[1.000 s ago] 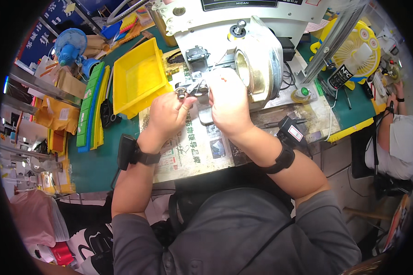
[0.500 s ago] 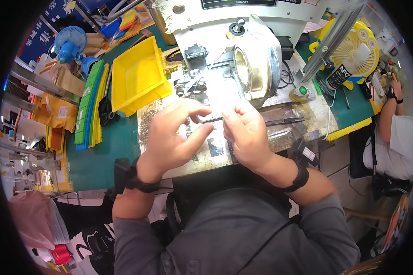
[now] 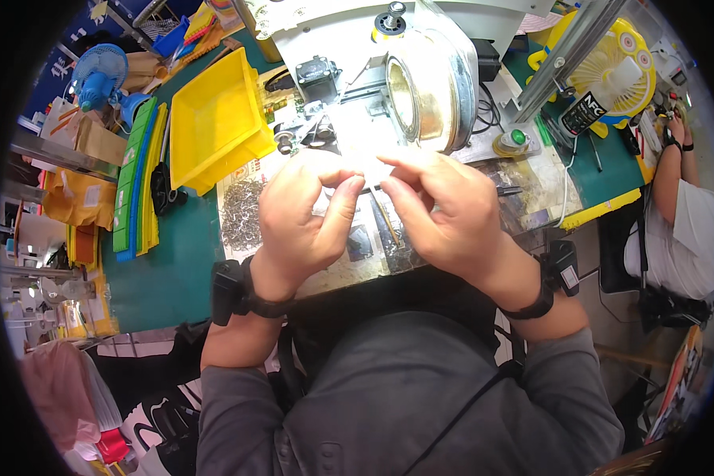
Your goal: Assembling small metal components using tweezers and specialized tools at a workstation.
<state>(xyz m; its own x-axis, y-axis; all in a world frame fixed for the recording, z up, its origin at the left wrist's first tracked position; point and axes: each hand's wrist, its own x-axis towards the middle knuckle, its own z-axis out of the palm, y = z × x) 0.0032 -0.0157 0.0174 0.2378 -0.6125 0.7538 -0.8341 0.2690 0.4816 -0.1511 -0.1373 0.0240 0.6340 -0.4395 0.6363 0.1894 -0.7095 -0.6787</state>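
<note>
My left hand (image 3: 303,214) is raised over the bench front with thumb and index tip pressed together. Close beside it is my right hand (image 3: 446,208), its thumb and index finger curled toward the left fingertips. A small dark thing shows between the two hands, but glare and the fingers hide what it is. Below the fingertips a thin brownish rod (image 3: 386,222) lies on the worn work surface. Dark slim tool tips (image 3: 509,190) stick out past my right hand, the rest hidden behind it. A pile of small metal pieces (image 3: 243,216) lies left of my left hand.
Ahead stands a white machine with a large ring-shaped spool (image 3: 428,99) under a bright lamp. A yellow tray (image 3: 214,127) and green, blue and yellow strips (image 3: 139,182) sit left. Rightward are a green-capped jar (image 3: 512,143), a yellow fan (image 3: 611,75) and another person's arm (image 3: 669,178).
My view has shifted a little, so the bench appears farther left and up. My right hand has turned, its fingers now angled toward the left. My left thumb and index tip have come together.
</note>
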